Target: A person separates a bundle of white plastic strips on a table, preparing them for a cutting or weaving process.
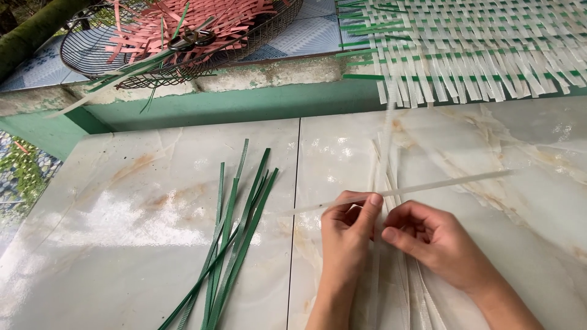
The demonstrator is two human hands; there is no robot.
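Observation:
My left hand (348, 226) pinches a long translucent white plastic strip (440, 184) that lies almost level, running from left of my hand out to the right. My right hand (428, 238) is curled next to the left one, its thumb and fingertips on a second white strip (384, 153) that runs away from me, crossing the first. Both hands rest over a loose bundle of white strips (408, 287) lying lengthwise on the pale marble floor tiles (122, 214). A bundle of several dark green strips (235, 232) lies to the left of my hands.
A woven mat of white and green strips (465, 55) hangs over the green step (244, 101) at the top right. A dark wire basket (85, 46) with pink strips (183, 24) and scissors sits on the step at the top left. Plants show at the far left.

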